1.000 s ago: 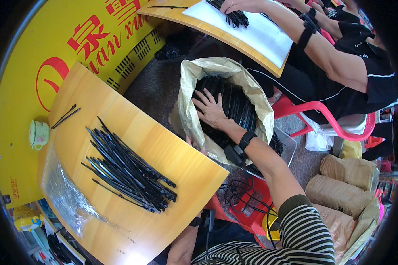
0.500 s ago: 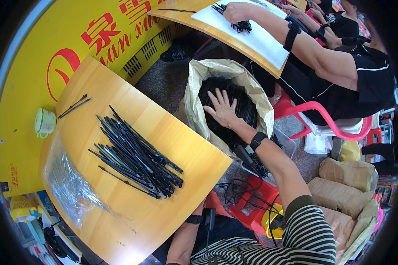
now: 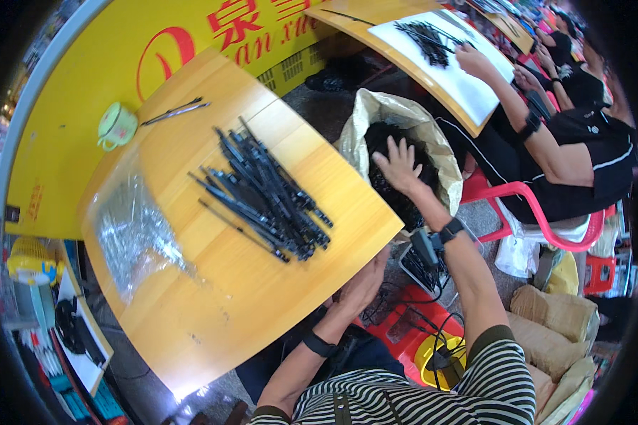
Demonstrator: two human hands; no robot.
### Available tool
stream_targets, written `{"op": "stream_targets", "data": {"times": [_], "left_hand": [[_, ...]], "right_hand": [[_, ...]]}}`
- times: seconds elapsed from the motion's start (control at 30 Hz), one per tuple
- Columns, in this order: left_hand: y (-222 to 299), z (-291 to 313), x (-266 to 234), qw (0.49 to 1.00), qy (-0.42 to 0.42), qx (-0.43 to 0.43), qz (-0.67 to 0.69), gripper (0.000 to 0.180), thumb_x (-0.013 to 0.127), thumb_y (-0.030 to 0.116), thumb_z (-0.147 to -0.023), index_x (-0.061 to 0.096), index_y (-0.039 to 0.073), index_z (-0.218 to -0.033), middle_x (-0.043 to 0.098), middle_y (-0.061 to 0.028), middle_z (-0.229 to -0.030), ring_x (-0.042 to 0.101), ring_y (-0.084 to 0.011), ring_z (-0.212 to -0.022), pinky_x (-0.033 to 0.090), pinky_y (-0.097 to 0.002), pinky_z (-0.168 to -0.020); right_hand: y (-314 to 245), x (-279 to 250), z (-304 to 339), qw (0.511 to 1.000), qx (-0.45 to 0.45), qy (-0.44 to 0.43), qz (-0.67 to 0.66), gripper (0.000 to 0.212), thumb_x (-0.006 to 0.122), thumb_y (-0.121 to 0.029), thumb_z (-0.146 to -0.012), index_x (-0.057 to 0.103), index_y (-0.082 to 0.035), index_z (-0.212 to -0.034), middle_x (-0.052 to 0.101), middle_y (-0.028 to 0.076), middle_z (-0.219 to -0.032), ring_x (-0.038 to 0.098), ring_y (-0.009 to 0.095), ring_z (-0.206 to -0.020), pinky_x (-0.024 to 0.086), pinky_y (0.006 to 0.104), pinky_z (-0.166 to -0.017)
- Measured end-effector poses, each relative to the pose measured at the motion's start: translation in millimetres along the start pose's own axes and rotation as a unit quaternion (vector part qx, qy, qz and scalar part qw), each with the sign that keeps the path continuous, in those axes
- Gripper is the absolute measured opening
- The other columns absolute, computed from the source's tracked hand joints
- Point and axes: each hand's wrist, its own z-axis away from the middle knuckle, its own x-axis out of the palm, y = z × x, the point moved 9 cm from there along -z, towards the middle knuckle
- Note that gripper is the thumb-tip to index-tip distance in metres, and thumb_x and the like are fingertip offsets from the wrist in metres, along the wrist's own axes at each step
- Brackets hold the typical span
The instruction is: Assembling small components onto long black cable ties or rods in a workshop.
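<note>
My right hand (image 3: 400,167) lies with fingers spread on the dark contents (image 3: 388,136) of a tan woven sack (image 3: 443,157), right of the table. Those contents look like a mass of thin black strips. My left hand (image 3: 368,278) is by the near right edge of the wooden table (image 3: 340,283). That edge hides its fingers in part, so whether it holds anything does not show. On the table lies a loose pile of thin black strips (image 3: 269,191) with small fittings at their ends. Two more black strips (image 3: 176,111) lie near the far left edge.
Clear plastic wrap (image 3: 138,227) and a pale green cup (image 3: 118,126) are at the table's left. Red stool (image 3: 404,340) with cables and a yellow bowl (image 3: 439,354) stands below the sack. A co-worker's hand (image 3: 475,62) handles black strips at another table (image 3: 347,21).
The view has shifted, so the table sits higher and further right. My left forearm has come up toward the table's edge. My right hand is still spread on the sack's contents.
</note>
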Motion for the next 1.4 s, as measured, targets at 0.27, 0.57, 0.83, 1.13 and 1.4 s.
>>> {"op": "stream_targets", "data": {"times": [0.27,0.57,0.83,1.13,1.4], "left_hand": [[43.1,49.2,-26.0,0.979,-0.043,0.084,0.181,0.042,0.044,0.021,-0.092,0.038,-0.002,-0.126,0.051,-0.0214,-0.111,0.052,-0.0333,-0.101,0.040,-0.0365,-0.088],[23.5,89.3,-147.5,0.962,0.210,0.063,0.164,0.030,0.048,0.016,-0.091,0.052,0.001,-0.117,0.057,-0.0086,-0.099,0.054,-0.0170,-0.093,0.042,-0.0280,-0.082],[-16.9,86.0,-185.1,0.921,0.386,0.047,-0.029,0.044,0.052,0.015,-0.087,0.040,-0.002,-0.126,0.045,-0.0185,-0.121,0.045,-0.0291,-0.108,0.037,-0.0346,-0.092],[-21.6,71.6,-171.3,0.906,0.403,0.010,-0.130,0.054,0.052,0.006,-0.083,0.032,0.000,-0.132,0.037,-0.0205,-0.132,0.035,-0.0349,-0.118,0.024,-0.0434,-0.099],[-15.6,75.4,-172.4,0.909,0.401,0.017,-0.111,0.048,0.047,0.000,-0.083,0.036,0.004,-0.130,0.045,-0.0171,-0.125,0.038,-0.0317,-0.116,0.025,-0.0421,-0.098]], "right_hand": [[-141.5,-124.6,100.1,0.923,-0.320,0.168,-0.129,0.039,0.047,-0.029,-0.090,0.051,0.000,-0.116,0.051,0.018,-0.117,0.048,0.029,-0.108,0.037,0.0334,-0.092],[-203.4,-101.8,155.5,0.918,-0.368,0.035,-0.145,0.033,0.053,-0.025,-0.086,0.058,0.004,-0.102,0.059,0.018,-0.094,0.059,0.029,-0.087,0.046,0.0338,-0.079],[-228.3,-62.6,153.1,0.922,-0.358,0.016,-0.149,0.041,0.057,-0.033,-0.084,0.059,0.005,-0.100,0.061,0.022,-0.092,0.060,0.032,-0.083,0.047,0.0363,-0.075],[-240.2,-31.9,169.6,0.938,-0.339,0.037,-0.068,0.049,0.057,-0.040,-0.082,0.054,0.003,-0.106,0.052,0.021,-0.099,0.054,0.035,-0.092,0.043,0.0390,-0.081],[-237.7,-38.9,173.2,0.938,-0.325,0.040,-0.113,0.029,0.054,-0.021,-0.078,0.058,0.004,-0.093,0.055,0.023,-0.093,0.056,0.038,-0.085,0.045,0.0417,-0.075]]}}
